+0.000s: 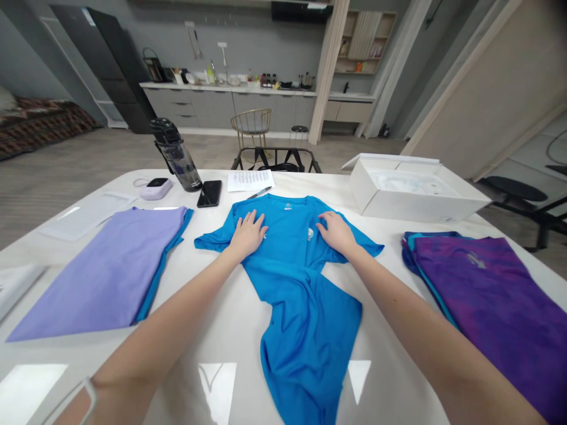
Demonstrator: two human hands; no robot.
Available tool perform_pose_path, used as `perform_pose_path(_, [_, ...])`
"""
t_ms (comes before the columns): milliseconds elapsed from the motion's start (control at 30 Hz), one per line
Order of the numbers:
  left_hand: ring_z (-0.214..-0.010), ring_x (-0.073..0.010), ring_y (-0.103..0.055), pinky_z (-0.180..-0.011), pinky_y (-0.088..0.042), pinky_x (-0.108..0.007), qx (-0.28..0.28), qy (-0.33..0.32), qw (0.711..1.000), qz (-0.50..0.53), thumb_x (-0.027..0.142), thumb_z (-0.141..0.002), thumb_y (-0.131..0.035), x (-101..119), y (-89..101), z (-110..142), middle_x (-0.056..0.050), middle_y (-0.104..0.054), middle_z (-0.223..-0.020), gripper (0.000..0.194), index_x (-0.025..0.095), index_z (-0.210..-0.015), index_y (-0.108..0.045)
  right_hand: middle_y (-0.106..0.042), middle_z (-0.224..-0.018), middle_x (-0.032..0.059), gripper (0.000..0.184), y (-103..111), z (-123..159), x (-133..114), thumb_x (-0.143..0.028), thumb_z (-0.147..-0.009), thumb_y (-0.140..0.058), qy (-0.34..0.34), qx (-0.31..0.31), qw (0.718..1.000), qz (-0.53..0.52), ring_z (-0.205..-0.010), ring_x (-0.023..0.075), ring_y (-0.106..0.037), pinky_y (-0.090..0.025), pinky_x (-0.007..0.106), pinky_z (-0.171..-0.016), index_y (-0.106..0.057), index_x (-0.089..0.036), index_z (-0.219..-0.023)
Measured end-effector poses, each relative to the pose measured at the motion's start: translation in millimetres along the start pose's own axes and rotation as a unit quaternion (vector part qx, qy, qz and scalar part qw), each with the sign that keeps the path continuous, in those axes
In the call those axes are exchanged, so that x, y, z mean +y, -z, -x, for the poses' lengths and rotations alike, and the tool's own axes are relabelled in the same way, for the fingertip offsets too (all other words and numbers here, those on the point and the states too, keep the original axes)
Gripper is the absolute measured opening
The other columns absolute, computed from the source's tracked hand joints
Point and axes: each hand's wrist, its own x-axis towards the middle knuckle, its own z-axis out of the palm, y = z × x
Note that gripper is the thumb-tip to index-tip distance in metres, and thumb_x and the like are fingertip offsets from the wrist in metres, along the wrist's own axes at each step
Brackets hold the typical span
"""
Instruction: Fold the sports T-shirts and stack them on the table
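Observation:
A bright blue T-shirt (296, 283) lies spread on the white table (230, 307), collar at the far side, hem toward me. My left hand (248, 231) rests flat on its left shoulder area, fingers spread. On the right shoulder area my right hand (335, 231) presses down, fingers apart and slightly curled. Neither hand grips the cloth.
A folded lilac shirt over a blue one (106, 271) lies at the left. Purple and blue shirts (496, 295) are stacked at the right. Behind stand a dark water bottle (177, 154), a phone (209, 193), a small lilac device (156, 188), a paper with a pen (250, 180) and an open white box (411, 189).

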Motion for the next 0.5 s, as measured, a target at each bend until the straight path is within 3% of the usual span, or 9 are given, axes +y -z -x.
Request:
perform_pose_path(100, [-0.151, -0.0306, -0.03, -0.121, -0.028, -0.048, -0.027, -0.027, 0.999, 0.012, 0.026, -0.104, -0.025, -7, 4.6, 25, -0.022, -0.03, -0.162, 0.054, 0.006, -0.152, -0.04, -0.057, -0.142, 0.0109, 0.038, 7, 34, -11, -0.021, -0.1, -0.041, 0.032, -0.048, 0.998, -0.001, -0.129, 0.0248, -0.054, -0.044, 0.036, -0.109, -0.06, -0.017, -0.132])
perform_pose_path(167, [-0.151, -0.0242, -0.031, -0.122, -0.028, -0.042, -0.068, -0.082, 0.994, 0.022, 0.015, -0.101, -0.022, -8, 11.2, 38, -0.018, -0.032, -0.162, 0.055, 0.006, -0.153, -0.04, -0.051, -0.15, 0.0109, 0.045, 11, 53, -19, -0.017, -0.099, -0.035, 0.033, -0.081, 0.996, 0.008, -0.135, 0.0244, -0.05, -0.042, 0.036, -0.112, -0.056, -0.016, -0.14])
perform_pose_path(233, [-0.151, -0.0237, -0.031, -0.122, -0.027, -0.044, -0.086, -0.091, 0.992, 0.016, 0.017, -0.101, -0.022, -10, 19.8, 48, -0.015, -0.034, -0.162, 0.055, 0.01, -0.154, -0.039, -0.044, -0.155, 0.0122, 0.049, 15, 68, -25, -0.019, -0.101, -0.032, 0.005, -0.109, 0.994, 0.019, -0.14, 0.0274, -0.045, -0.041, 0.042, -0.114, -0.049, -0.016, -0.147])
perform_pose_path(333, [-0.15, -0.0361, -0.028, -0.119, -0.021, -0.063, -0.063, 0.059, 0.996, -0.022, 0.048, -0.103, -0.028, -23, 32.6, 58, -0.019, -0.032, -0.162, 0.064, 0.011, -0.154, -0.039, -0.035, -0.161, 0.0128, 0.056, 22, 89, -23, -0.043, -0.105, -0.03, -0.106, -0.123, 0.986, 0.032, -0.144, 0.0402, -0.036, -0.036, 0.065, -0.11, -0.035, -0.023, -0.157])
perform_pose_path(400, [-0.15, -0.0413, -0.026, -0.116, -0.013, -0.073, -0.059, 0.176, 0.982, -0.039, 0.062, -0.099, -0.027, -40, 38.6, 64, -0.023, -0.031, -0.161, 0.076, 0.011, -0.154, -0.039, -0.028, -0.164, 0.0119, 0.066, 26, 102, -11, -0.061, -0.102, -0.026, -0.197, -0.12, 0.972, 0.037, -0.145, 0.0489, -0.028, -0.029, 0.078, -0.105, -0.03, -0.028, -0.159])
perform_pose_path(500, [-0.151, -0.0412, -0.022, -0.115, -0.004, -0.075, -0.044, 0.282, 0.957, -0.055, 0.057, -0.1, -0.025, -67, 43.3, 72, -0.026, -0.033, -0.159, 0.075, 0.007, -0.154, -0.039, -0.023, -0.165, 0.014, 0.073, 29, 119, 19, -0.066, -0.1, -0.022, -0.276, -0.107, 0.954, 0.052, -0.147, 0.0501, -0.021, -0.022, 0.078, -0.108, -0.028, -0.026, -0.16])
